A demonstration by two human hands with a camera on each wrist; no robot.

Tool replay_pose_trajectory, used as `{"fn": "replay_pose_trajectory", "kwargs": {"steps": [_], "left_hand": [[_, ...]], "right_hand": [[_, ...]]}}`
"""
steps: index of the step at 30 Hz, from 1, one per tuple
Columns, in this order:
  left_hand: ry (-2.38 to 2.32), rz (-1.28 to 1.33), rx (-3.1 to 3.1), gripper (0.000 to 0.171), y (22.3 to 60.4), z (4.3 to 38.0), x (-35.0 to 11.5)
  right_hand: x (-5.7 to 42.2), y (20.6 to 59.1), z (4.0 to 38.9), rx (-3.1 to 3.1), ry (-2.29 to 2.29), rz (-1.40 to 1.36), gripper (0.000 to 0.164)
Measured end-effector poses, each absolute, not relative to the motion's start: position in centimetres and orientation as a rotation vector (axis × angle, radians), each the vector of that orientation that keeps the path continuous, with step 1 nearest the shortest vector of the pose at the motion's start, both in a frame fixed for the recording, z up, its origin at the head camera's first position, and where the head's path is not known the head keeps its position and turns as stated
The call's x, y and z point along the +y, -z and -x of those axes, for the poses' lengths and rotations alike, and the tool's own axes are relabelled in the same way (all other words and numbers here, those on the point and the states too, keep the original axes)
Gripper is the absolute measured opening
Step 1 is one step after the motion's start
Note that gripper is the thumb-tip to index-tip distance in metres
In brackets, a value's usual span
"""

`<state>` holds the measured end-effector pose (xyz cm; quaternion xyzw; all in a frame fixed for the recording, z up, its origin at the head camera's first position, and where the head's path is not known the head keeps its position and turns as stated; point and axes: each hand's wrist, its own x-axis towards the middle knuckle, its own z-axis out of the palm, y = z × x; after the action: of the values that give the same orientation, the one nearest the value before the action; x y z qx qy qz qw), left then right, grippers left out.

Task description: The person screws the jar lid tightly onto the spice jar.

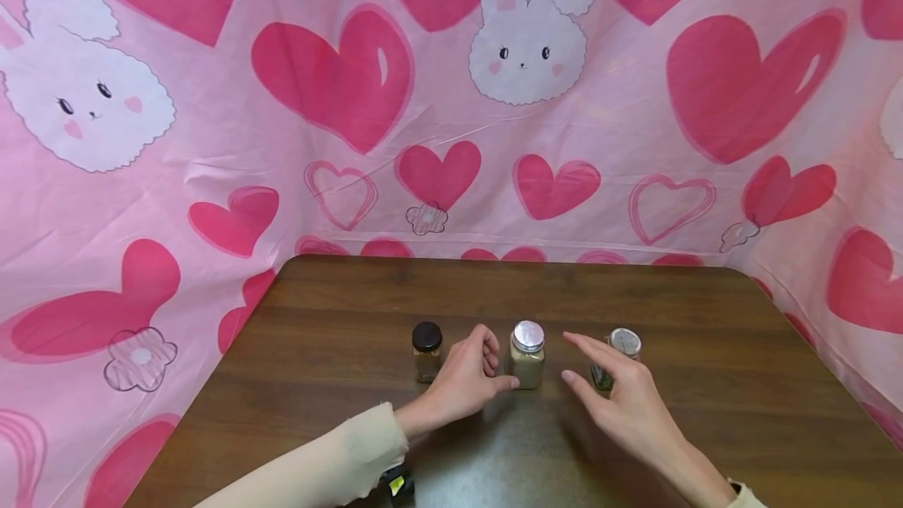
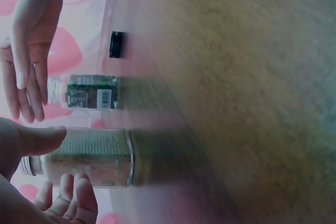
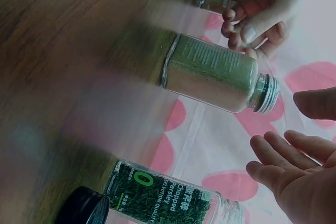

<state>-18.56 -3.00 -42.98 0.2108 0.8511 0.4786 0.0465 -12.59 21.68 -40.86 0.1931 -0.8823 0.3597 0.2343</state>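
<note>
A glass spice jar (image 1: 527, 363) of pale greenish powder, with a silvery top, stands upright at the middle. My left hand (image 1: 469, 371) is just left of it, fingers loosely bent and thumb tip right at the jar's lower side. To the jar's right, my right hand (image 1: 621, 390) hovers with fingers and thumb spread, holding nothing. Partly behind that hand stands a jar of chopped parsley (image 3: 160, 195) without a black lid. A black lid (image 3: 84, 208) lies on the table beside the parsley jar; in the head view it is hidden.
A black-lidded jar with brown contents (image 1: 427, 355) stands left of my left hand, partly covered by it. The brown wooden table (image 1: 339, 320) runs back to a pink cloth (image 1: 451, 124) with hearts and rabbits. A small black object (image 1: 398, 486) shows by the left sleeve.
</note>
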Motion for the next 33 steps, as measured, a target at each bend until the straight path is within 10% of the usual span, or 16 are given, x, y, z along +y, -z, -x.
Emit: {"fn": "replay_pose_trajectory", "kwargs": {"steps": [33], "left_hand": [[-1.54, -0.872, 2.489, 0.022, 41.8, 14.9, -2.0]], "right_hand": [[22.1, 41.2, 11.5, -2.385, -0.971, -0.562, 0.05]]}}
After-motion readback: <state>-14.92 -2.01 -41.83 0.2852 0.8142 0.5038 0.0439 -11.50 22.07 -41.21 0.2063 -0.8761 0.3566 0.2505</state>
